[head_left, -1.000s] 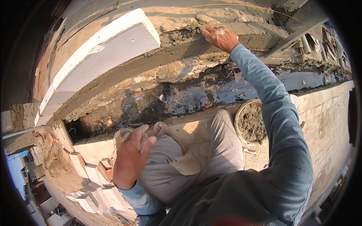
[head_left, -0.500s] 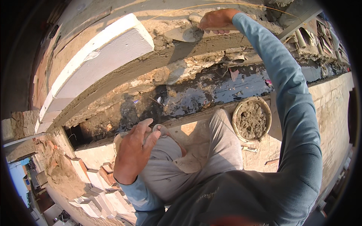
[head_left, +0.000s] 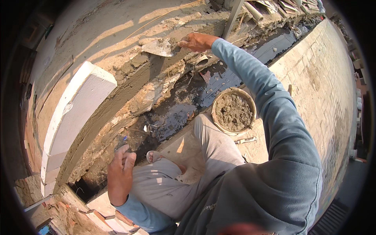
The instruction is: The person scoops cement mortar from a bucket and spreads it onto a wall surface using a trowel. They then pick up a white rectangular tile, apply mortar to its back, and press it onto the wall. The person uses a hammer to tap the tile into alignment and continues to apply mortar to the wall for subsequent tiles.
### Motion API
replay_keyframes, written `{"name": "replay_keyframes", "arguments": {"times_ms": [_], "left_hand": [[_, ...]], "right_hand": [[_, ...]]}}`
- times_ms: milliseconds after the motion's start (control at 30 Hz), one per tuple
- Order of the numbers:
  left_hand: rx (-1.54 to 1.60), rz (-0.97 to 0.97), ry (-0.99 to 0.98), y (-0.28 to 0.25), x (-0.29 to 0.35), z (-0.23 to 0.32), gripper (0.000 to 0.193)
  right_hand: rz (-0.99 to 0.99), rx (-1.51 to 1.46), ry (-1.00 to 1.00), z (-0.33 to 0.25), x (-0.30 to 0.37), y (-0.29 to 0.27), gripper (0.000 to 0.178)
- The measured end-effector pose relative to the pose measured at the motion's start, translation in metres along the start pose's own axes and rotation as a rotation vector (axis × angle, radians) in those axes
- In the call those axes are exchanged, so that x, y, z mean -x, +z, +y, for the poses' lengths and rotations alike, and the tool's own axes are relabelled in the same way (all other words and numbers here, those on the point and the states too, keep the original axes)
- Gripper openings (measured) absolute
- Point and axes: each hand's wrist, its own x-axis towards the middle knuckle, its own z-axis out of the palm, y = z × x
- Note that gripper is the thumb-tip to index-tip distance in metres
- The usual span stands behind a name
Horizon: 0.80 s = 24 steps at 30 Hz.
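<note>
My right hand [head_left: 197, 42] reaches far forward, its fingers closed around a trowel. The trowel's grey blade [head_left: 158, 47] lies flat over the wet mortar [head_left: 137, 67] along the top of a low wall; its handle is mostly hidden in my grip. White blocks [head_left: 74, 117] stand in a row on the same wall, to the left of the blade. My left hand [head_left: 120, 172] hovers above my left knee, fingers loosely bent and thumb apart, with nothing in it. Grey-brown mortar [head_left: 235, 111] fills a round bucket [head_left: 216, 122] beside my right knee.
Between me and the wall runs a ditch of dark water [head_left: 180, 117] with litter in it. A yellow string [head_left: 156, 24] stretches above the far ground. Near the bucket lies a hand tool [head_left: 246, 140]. Broken bricks [head_left: 102, 219] are piled at lower left; a pipe [head_left: 253, 11] lies far off.
My view has turned, shifting the scene. My right hand has moved the trowel farther along the wall, away from the white blocks. The left hand stays raised near my knee.
</note>
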Motion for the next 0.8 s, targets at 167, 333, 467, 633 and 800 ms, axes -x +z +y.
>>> {"name": "replay_keyframes", "arguments": {"times_ms": [167, 333, 467, 633, 800], "left_hand": [[-0.029, -0.024, -0.086, 0.000, -0.005, 0.007, 0.043], [0.086, 0.003, -0.180, -0.003, 0.018, -0.026, 0.045], [0.091, -0.004, -0.177, 0.001, 0.009, -0.024, 0.046], [0.114, -0.019, -0.127, 0.003, 0.007, -0.013, 0.046], [-0.026, -0.011, -0.051, 0.008, -0.001, -0.001, 0.048]], "right_hand": [[0.241, 0.209, 0.047, 0.090, 0.175, 0.006, 0.063], [0.001, 0.600, 0.236, 0.097, 0.307, 0.034, 0.036], [0.156, 0.983, 0.226, 0.156, 0.368, 0.124, 0.028], [0.002, 0.469, 0.394, 0.177, 0.339, 0.192, 0.029], [-0.013, 0.137, 0.356, 0.179, 0.366, 0.190, 0.038]]}}
